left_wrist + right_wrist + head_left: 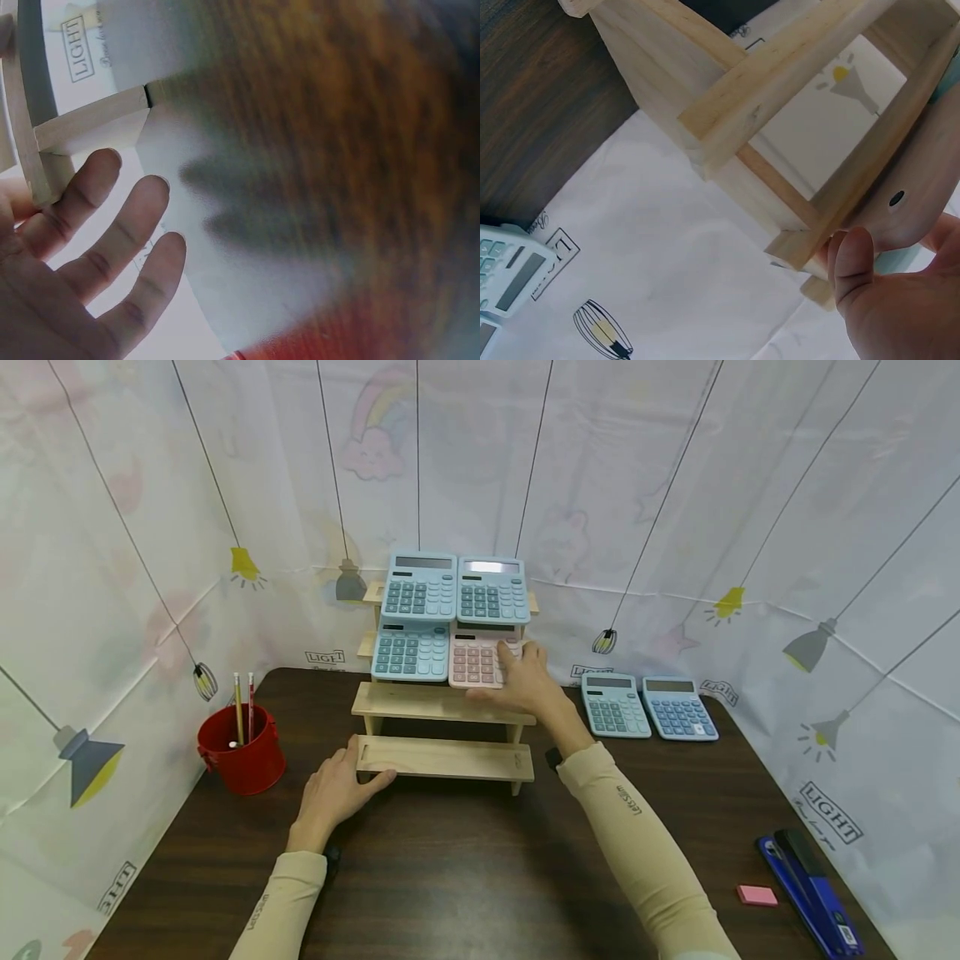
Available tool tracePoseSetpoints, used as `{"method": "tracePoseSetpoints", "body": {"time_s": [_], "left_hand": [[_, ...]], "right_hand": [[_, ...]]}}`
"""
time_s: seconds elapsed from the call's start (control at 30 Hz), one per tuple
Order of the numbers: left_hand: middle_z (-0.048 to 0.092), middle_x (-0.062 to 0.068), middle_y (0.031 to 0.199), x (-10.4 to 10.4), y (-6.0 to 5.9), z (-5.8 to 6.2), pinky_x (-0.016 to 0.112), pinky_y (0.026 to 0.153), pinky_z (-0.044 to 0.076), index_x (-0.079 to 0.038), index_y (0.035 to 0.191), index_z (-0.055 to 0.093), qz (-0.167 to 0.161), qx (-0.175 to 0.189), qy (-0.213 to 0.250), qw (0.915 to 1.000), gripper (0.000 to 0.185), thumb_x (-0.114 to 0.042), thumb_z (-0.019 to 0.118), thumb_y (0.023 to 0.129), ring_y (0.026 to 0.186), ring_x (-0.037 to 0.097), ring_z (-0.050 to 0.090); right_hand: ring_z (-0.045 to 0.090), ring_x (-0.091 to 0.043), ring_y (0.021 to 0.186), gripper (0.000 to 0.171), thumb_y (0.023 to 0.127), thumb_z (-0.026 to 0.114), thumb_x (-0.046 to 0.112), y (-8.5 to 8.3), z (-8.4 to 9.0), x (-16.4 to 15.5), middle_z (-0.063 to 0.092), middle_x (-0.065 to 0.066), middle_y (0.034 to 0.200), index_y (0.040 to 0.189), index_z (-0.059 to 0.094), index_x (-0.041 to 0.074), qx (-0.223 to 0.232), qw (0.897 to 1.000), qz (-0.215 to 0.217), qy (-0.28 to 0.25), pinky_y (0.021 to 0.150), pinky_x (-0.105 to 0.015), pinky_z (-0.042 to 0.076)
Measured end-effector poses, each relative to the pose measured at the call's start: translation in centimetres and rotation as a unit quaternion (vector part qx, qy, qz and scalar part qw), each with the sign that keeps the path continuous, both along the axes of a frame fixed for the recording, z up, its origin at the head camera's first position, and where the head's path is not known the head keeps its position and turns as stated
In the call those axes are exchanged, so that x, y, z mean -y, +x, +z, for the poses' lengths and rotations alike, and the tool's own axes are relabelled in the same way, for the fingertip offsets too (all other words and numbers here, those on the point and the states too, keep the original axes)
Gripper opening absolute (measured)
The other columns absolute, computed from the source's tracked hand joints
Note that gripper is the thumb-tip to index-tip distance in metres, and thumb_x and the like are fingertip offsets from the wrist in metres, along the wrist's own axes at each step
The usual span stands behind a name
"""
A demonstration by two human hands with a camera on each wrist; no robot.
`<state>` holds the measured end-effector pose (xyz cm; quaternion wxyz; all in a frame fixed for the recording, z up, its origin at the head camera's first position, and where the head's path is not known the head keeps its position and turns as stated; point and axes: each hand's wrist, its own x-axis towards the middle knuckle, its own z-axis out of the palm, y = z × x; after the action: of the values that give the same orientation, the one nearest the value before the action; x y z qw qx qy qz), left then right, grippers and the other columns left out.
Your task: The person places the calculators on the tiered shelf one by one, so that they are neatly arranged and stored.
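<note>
A stepped wooden stand (435,703) sits at the middle back of the dark table (465,868). Its top step carries two blue calculators (420,587) (492,591). The step below carries a teal calculator (411,651) and a pink calculator (476,662). My right hand (525,677) grips the pink calculator at its right side, fingers on top; the right wrist view shows the thumb (855,262) against its back (900,202), beside the stand's frame (727,97). My left hand (337,789) rests on the table, straight fingers (112,240) touching the left end of the lowest step (446,758).
Two more calculators (615,704) (678,707) lie flat on the table to the right of the stand. A red bucket (242,752) with pencils stands at the left. A blue stapler (810,881) and a pink eraser (757,895) lie at the front right. Printed curtains enclose the table.
</note>
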<state>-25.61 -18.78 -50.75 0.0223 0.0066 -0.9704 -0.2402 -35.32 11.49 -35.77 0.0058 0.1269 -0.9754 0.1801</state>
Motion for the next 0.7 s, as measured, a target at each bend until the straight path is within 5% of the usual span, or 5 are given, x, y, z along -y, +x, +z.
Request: {"method": "tracePoseSetpoints", "body": {"time_s": [0.7], "left_hand": [[0.055, 0.026, 0.139, 0.0, 0.0, 0.1, 0.063, 0.095, 0.049, -0.003, 0.159, 0.023, 0.003, 0.003, 0.004, 1.0000, 0.110, -0.078, 0.055, 0.085, 0.115, 0.043, 0.060]], "right_hand": [[0.030, -0.041, 0.131, 0.108, 0.078, 0.066, 0.075, -1.0, -1.7, -0.2, 0.029, -0.029, 0.153, 0.162, 0.020, 0.026, -0.066, 0.998, 0.003, -0.004, 0.108, -0.057, 0.037]]}}
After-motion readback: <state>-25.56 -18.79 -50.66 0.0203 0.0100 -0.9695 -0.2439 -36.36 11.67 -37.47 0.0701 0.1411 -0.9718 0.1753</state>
